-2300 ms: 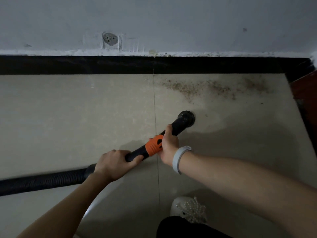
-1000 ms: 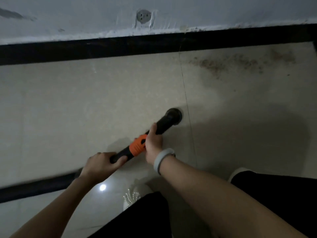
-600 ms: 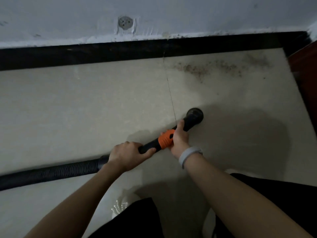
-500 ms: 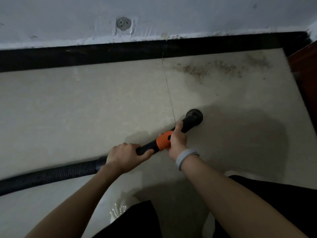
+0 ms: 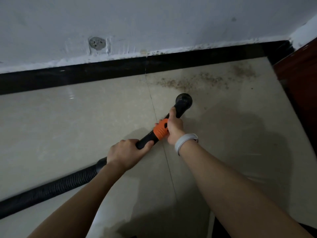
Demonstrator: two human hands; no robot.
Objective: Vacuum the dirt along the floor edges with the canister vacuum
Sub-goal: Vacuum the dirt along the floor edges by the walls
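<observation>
A black vacuum wand with an orange collar (image 5: 160,129) points up and right across the beige tiled floor. Its round nozzle (image 5: 183,101) sits just below a band of brown dirt (image 5: 193,81) lying along the black skirting board (image 5: 120,69). My right hand (image 5: 174,125) grips the wand just above the collar; a pale band is on that wrist. My left hand (image 5: 126,152) grips the wand's lower end, where the ribbed black hose (image 5: 51,188) joins and runs off to the lower left.
A pale wall with a round patched hole (image 5: 96,43) rises above the skirting. A reddish-brown wooden frame (image 5: 301,79) closes the corner on the right. A tile joint (image 5: 164,152) runs down the floor under the wand.
The nozzle has moved forward toward the wall and now reaches the near edge of the dirt band. Both hands keep their grip on the wand.
</observation>
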